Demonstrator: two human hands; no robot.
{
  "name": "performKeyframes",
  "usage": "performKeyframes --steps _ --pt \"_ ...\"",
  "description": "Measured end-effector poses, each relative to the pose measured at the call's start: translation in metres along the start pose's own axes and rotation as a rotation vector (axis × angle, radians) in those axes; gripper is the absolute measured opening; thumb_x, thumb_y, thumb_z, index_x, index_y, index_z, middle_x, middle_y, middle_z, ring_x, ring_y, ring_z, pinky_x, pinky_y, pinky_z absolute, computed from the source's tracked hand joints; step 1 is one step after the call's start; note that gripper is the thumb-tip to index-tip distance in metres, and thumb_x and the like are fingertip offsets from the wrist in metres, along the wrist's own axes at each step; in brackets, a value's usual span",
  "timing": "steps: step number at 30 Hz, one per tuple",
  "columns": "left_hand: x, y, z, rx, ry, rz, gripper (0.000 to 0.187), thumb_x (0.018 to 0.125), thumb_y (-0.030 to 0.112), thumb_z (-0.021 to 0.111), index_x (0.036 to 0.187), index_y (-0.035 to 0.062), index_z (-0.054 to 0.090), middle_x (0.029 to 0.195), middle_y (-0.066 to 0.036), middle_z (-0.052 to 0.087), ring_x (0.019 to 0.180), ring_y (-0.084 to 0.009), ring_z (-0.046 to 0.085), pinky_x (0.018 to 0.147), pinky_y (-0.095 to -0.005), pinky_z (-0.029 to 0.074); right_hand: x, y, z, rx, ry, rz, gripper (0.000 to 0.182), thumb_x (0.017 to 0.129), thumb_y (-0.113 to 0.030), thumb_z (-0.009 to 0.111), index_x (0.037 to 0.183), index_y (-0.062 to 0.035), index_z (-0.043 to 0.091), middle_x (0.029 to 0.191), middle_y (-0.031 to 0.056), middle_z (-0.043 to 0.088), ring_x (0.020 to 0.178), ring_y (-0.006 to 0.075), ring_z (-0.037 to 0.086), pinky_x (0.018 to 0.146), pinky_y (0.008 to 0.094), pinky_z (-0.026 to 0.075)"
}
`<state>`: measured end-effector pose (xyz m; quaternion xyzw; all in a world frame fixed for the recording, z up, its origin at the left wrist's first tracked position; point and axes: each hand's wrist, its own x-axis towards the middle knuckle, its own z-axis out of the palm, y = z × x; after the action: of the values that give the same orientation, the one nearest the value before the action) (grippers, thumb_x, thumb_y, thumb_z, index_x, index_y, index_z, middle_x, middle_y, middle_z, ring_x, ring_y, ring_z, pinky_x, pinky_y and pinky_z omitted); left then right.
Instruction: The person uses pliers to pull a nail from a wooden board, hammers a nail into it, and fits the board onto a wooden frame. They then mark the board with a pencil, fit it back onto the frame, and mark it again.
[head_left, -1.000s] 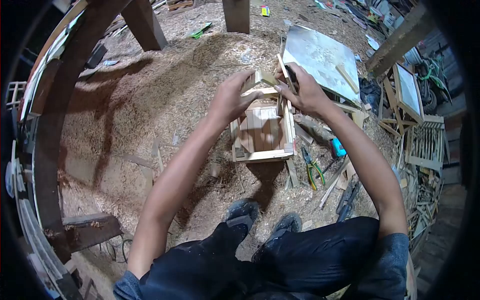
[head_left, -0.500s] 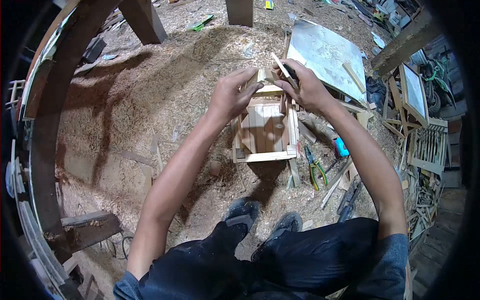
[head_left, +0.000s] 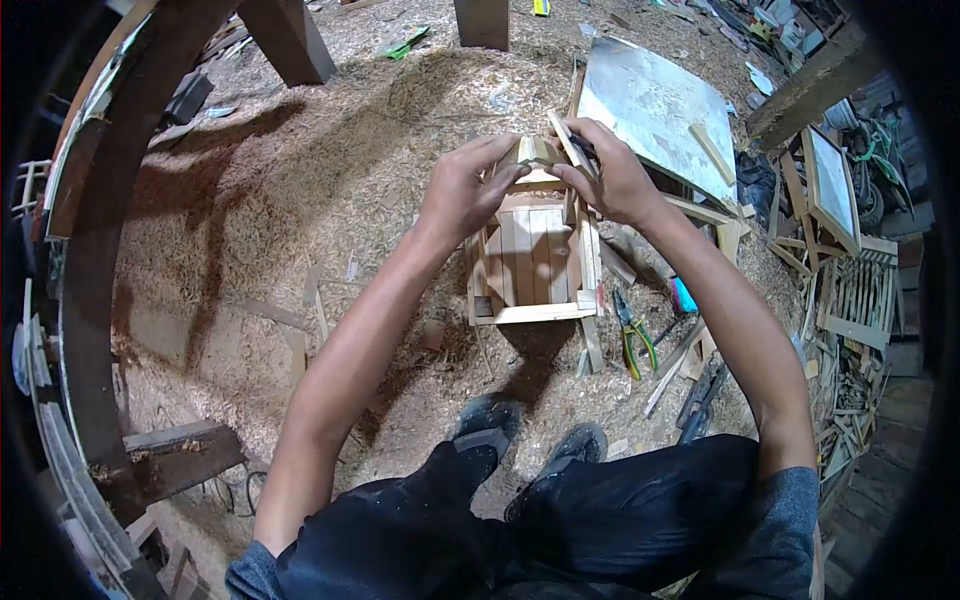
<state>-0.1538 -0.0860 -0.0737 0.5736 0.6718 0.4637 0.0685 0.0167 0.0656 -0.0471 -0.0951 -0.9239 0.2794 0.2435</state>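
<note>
My left hand (head_left: 468, 188) is closed on a short wood piece (head_left: 526, 152), with the thumb and fingertips at its edge. Opposite it, my right hand (head_left: 612, 178) grips a narrow wood strip (head_left: 570, 143) that slants up to the left. A dark object, too hidden to name, also shows in the right hand. Fingertips of both hands come close together over the short piece. Just below them stands a small wooden box frame (head_left: 532, 314) with a slatted inside; its far end is partly covered by my hands.
Pliers (head_left: 633, 336) with green and yellow handles lie right of the frame, near a blue object (head_left: 684, 295). A pale board (head_left: 655, 115) rests at the upper right with a stick on it. Wood shavings (head_left: 300, 200) cover the ground. A wooden post (head_left: 482, 24) stands ahead.
Both hands keep nearly the same hold over the box frame. The view has shifted very slightly, and the wood pieces between my hands have tilted a little.
</note>
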Motion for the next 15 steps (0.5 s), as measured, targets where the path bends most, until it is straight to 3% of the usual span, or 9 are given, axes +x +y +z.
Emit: performKeyframes --steps 8,9,11,13,14,15 --pt "0.001 0.005 -0.004 -0.002 -0.033 -0.088 0.039 0.086 0.022 0.074 0.121 0.0052 0.066 0.119 -0.016 0.068 0.109 -0.0254 0.066 0.093 -0.0378 0.052 0.001 -0.004 0.005 -0.016 0.049 0.04 0.048 0.084 -0.018 0.075 0.123 -0.0026 0.052 0.106 0.0219 0.061 0.1 0.0386 0.06 0.087 0.0425 0.048" --pt "0.001 0.006 -0.005 -0.006 -0.088 -0.156 0.043 0.087 0.023 0.074 0.125 0.0057 0.065 0.123 -0.016 0.066 0.114 -0.0256 0.064 0.095 -0.0393 0.051 0.002 -0.004 0.005 -0.045 0.057 0.01 0.046 0.085 -0.02 0.075 0.121 -0.002 0.052 0.1 0.02 0.061 0.094 0.0346 0.062 0.083 0.0406 0.049" --pt "-0.004 -0.001 -0.004 0.065 -0.043 -0.078 0.046 0.089 0.026 0.07 0.13 0.0068 0.06 0.129 -0.016 0.062 0.118 -0.0261 0.06 0.099 -0.0414 0.049 0.001 -0.004 0.001 -0.078 0.072 -0.014 0.045 0.086 -0.023 0.074 0.118 -0.0013 0.053 0.095 0.0181 0.061 0.089 0.0307 0.063 0.079 0.0386 0.051" --pt "-0.015 -0.007 -0.007 0.131 -0.001 -0.001 0.05 0.092 0.029 0.067 0.135 0.0079 0.056 0.134 -0.017 0.058 0.123 -0.0266 0.057 0.103 -0.0434 0.046 -0.007 0.0 -0.008 0.024 0.062 0.147 0.042 0.088 -0.029 0.073 0.112 -0.0015 0.053 0.078 0.0075 0.058 0.071 0.0177 0.061 0.065 0.0313 0.05" --pt "-0.029 -0.008 -0.012 0.054 0.038 -0.174 0.05 0.095 0.032 0.062 0.137 0.0076 0.053 0.137 -0.017 0.055 0.127 -0.0269 0.053 0.105 -0.0447 0.044 -0.014 0.009 -0.007 0.175 0.154 0.139 0.047 0.087 -0.037 0.074 0.109 -0.0022 0.052 0.068 -0.0024 0.049 0.061 0.0088 0.052 0.056 0.0258 0.044" --pt "-0.044 -0.01 -0.017 -0.023 0.075 -0.35 0.05 0.097 0.035 0.057 0.139 0.0072 0.051 0.14 -0.018 0.052 0.131 -0.0271 0.05 0.107 -0.0459 0.042 -0.021 0.002 -0.013 0.306 0.211 0.245 0.053 0.085 -0.041 0.076 0.112 -0.0023 0.051 0.071 -0.0014 0.052 0.062 0.0101 0.053 0.056 0.0251 0.043"
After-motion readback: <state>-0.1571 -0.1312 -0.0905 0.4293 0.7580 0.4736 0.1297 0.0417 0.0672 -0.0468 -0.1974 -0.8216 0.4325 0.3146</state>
